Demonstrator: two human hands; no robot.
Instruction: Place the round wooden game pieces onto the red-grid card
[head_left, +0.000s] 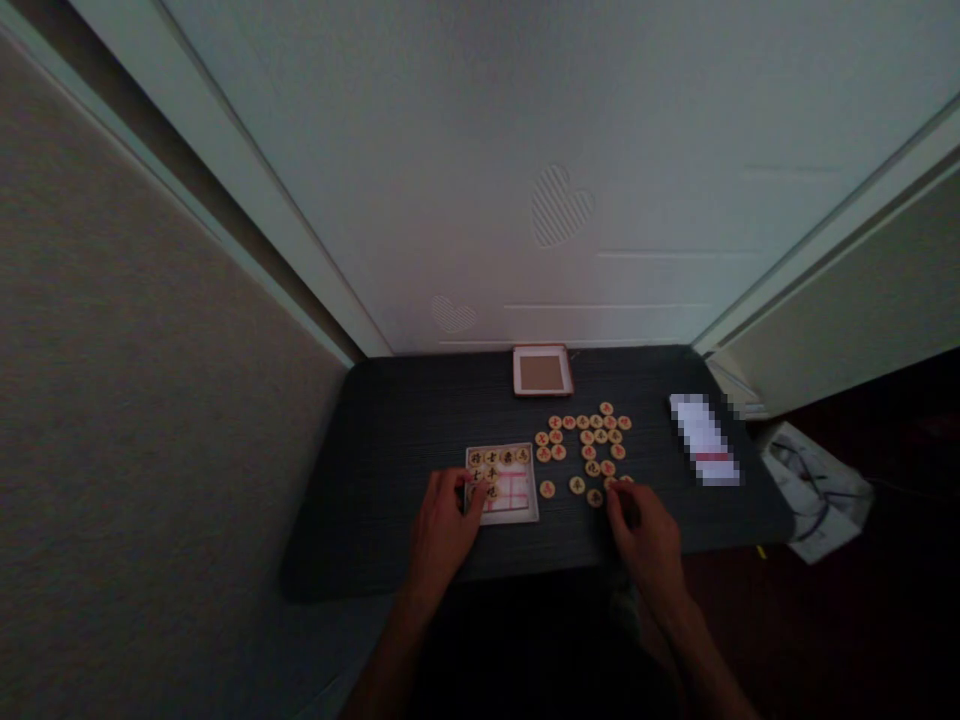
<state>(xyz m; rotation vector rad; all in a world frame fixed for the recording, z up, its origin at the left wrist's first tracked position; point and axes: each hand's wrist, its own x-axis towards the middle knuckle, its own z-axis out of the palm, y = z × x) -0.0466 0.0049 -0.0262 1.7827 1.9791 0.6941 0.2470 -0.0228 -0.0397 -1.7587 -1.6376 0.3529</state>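
A small square tray [523,495] with a red grid lies on the dark table [397,440]; several round wooden chess pieces sit in its upper rows. My left hand [442,525] rests at the tray's left edge, fingers curled against a piece [480,491] there. Loose wooden pieces [589,440] with red characters are scattered to the right of the tray. My right hand [641,530] is at the near edge of that scatter, fingertips bent down onto the pieces around [611,487]; whether it pinches one is hidden.
A red-rimmed square lid [542,372] lies at the table's far edge by the white wall. A blurred white slip [705,440] lies at the right. A white bag [814,495] hangs off the right end. A padded panel closes the left side.
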